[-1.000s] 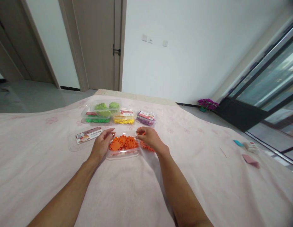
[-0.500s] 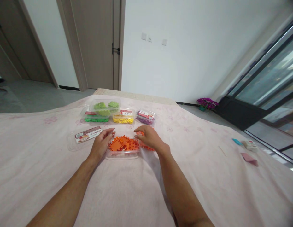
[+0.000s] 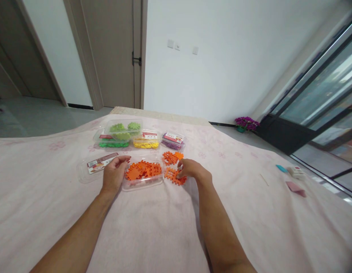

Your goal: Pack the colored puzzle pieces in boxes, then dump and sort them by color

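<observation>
A clear plastic box (image 3: 143, 185) of orange notched interlocking pieces (image 3: 141, 170) stands open in front of me. My left hand (image 3: 115, 172) is at its left side, fingers curled on the rim. Right of the box, loose orange pieces (image 3: 170, 157) lie on the cloth. Over the nearer ones, my right hand (image 3: 193, 168) has its thumb and fingers closed on an orange piece (image 3: 174, 176); the fingertips are partly hidden. A clear lid with a label (image 3: 100, 163) lies left of the box, partly behind my left hand.
Behind stand closed clear boxes of green pieces (image 3: 114, 143), yellow pieces (image 3: 146, 143) and purple pieces (image 3: 172, 141). A box with light green pieces (image 3: 121, 129) rests on the green one. Far right on the pink cloth (image 3: 235, 212) are a pink folded item (image 3: 295, 188) and a small white box (image 3: 296, 172).
My right hand has moved right from the box's rim to the loose orange pieces, uncovering some of them. My left hand has stayed at the box's left side.
</observation>
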### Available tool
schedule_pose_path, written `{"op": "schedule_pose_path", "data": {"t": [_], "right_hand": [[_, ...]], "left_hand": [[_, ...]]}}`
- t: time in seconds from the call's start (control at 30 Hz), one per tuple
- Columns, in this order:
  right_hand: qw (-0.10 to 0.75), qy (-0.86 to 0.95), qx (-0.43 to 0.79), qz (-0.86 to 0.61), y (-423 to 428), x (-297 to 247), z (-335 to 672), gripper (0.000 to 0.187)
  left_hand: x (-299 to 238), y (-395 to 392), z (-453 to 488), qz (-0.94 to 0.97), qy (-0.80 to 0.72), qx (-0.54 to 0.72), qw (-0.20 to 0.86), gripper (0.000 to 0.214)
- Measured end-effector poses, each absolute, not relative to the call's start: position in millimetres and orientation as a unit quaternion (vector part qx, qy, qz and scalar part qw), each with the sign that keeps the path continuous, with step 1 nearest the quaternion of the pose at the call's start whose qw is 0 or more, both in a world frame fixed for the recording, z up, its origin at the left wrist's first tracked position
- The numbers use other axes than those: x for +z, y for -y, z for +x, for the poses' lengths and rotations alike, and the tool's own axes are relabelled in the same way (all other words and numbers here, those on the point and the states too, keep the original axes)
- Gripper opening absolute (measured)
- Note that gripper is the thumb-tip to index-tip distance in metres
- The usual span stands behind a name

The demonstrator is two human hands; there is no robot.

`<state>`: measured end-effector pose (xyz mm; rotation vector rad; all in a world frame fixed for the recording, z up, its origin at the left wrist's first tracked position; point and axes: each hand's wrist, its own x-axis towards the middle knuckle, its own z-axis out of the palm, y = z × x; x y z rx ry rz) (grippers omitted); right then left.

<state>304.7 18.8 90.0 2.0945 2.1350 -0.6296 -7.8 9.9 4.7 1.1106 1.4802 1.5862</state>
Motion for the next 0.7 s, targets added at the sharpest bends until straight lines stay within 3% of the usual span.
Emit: {"op": "schedule_pose_path", "data": {"t": [0.13,0.33,0.47,0.63,0.7], "right_hand": [[0.042,-0.702,-0.235,0.671,-21,87,303,0.034],[-0.017,-0.702,-0.301,0.645,-24,86,316,0.024],[-0.164,-0.702,-0.291,0.629,-26,88,329,0.023],[-0.341,-0.660,-0.308,0.594,-26,96,330,0.024],[-0.406,-0.632,-0.343,0.564,-26,101,320,0.029]], "left_hand": [[5,-10,-8,0.430,-0.572,0.605,0.348,0.033],[4,-10,-8,0.430,-0.578,0.598,0.351,0.033],[8,-7,-8,0.461,-0.588,0.581,0.322,0.032],[21,2,-13,0.583,-0.548,0.590,0.103,0.021],[24,3,-14,0.609,-0.527,0.588,0.076,0.018]]}}
